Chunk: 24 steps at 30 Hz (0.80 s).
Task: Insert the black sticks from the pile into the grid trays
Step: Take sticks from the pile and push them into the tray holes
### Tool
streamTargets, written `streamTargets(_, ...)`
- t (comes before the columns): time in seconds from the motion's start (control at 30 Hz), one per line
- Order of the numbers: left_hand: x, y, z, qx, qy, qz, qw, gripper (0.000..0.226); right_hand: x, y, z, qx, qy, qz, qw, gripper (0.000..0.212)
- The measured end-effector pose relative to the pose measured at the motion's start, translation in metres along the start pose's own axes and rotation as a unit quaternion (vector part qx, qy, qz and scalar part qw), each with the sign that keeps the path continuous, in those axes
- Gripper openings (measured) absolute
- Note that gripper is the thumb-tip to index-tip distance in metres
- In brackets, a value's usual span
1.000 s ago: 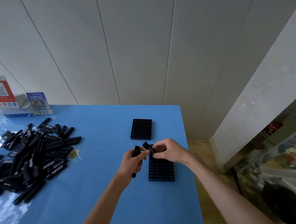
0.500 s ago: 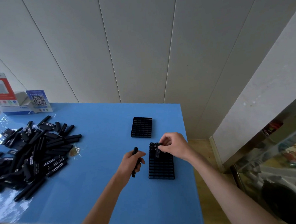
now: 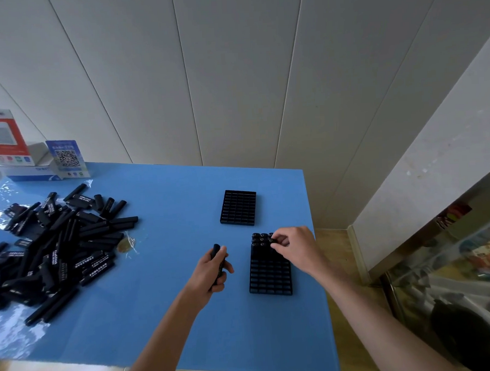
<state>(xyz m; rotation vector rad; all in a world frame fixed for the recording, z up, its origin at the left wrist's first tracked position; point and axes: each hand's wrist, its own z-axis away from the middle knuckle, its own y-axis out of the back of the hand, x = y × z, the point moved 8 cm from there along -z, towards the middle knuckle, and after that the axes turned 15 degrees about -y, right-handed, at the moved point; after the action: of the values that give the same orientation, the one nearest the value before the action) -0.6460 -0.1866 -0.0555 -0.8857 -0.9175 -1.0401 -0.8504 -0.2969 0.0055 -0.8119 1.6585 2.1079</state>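
Your hands work at the near grid tray on the blue tabletop (image 3: 165, 317).

A QR-code stand (image 3: 67, 158) and a red-and-white box (image 3: 4, 138) sit at the far left corner, behind the pile of black sticks (image 3: 51, 252), which lies well left of you. The empty far grid tray (image 3: 238, 207) sits beyond the near grid tray (image 3: 269, 272). Your right hand (image 3: 297, 249) pinches a stick (image 3: 272, 240) standing in the near tray's far rows; your left hand (image 3: 211, 272), just left of that tray, curls around a black stick (image 3: 215, 250).
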Motion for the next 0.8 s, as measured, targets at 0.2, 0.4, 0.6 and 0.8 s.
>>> streamTargets(0.2,-0.001,0.005,-0.003,0.010,0.013,0.030,0.999,0.018,-0.003,-0.005,0.002,0.002,0.012,0.041,0.999,0.014)
streamTargets(0.4,0.003,0.003,0.004,-0.006,-0.001,0.036,0.999,0.028,-0.006,-0.010,-0.001,-0.007,0.026,0.123,0.992,0.023)
streamTargets(0.6,0.010,-0.008,0.005,-0.022,-0.012,0.046,0.999,0.029,-0.009,-0.009,0.001,0.020,0.041,0.157,0.986,0.017)
streamTargets(0.8,0.019,-0.017,0.010,-0.048,-0.034,0.022,0.998,0.033,-0.011,-0.010,0.006,0.008,0.046,0.156,0.987,0.014)
